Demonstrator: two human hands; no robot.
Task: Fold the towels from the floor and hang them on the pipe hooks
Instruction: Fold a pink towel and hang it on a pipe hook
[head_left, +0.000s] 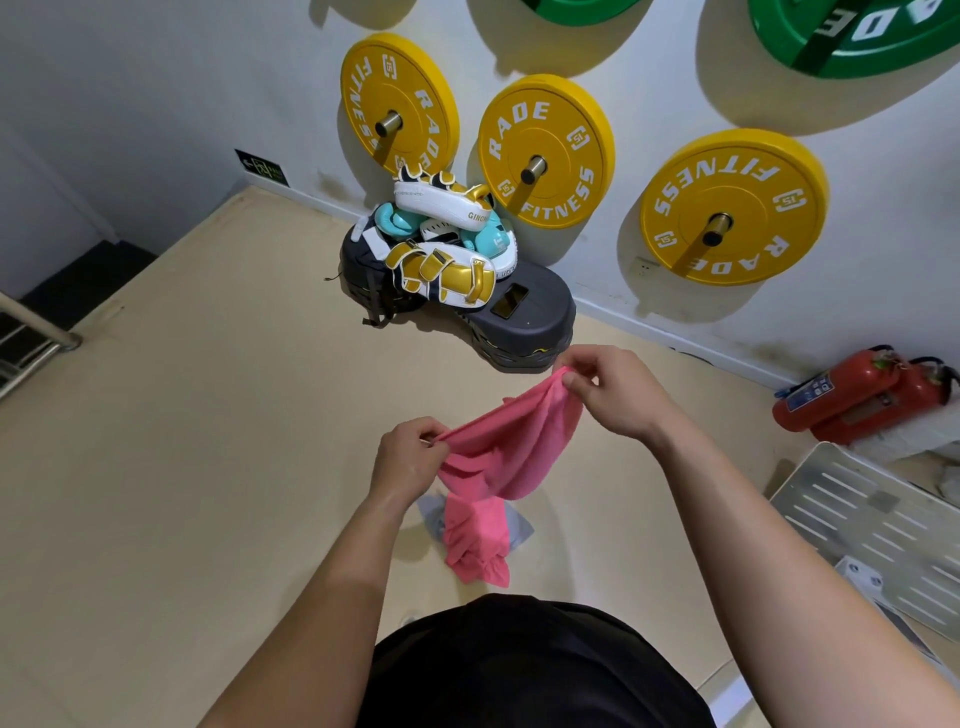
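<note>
Both hands, left hand (410, 457) and right hand (615, 395), pinch the pink towel (511, 452) by its upper edge with closed fingertips, its tail hanging above a grey towel (519, 525) on the near floor.

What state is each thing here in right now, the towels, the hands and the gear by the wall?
Pink towel: lifted, unfolded, bunched, lower end dangling.
Grey towel: crumpled on the floor, partly hidden by the pink one.
Left hand: grip shut on the pink towel's edge.
Right hand: grip shut on the pink towel's corner, held higher.
Yellow weight plates: hung on wall pegs.
Boxing pads: piled on a dark step.
Fire extinguisher: lying on its side.
</note>
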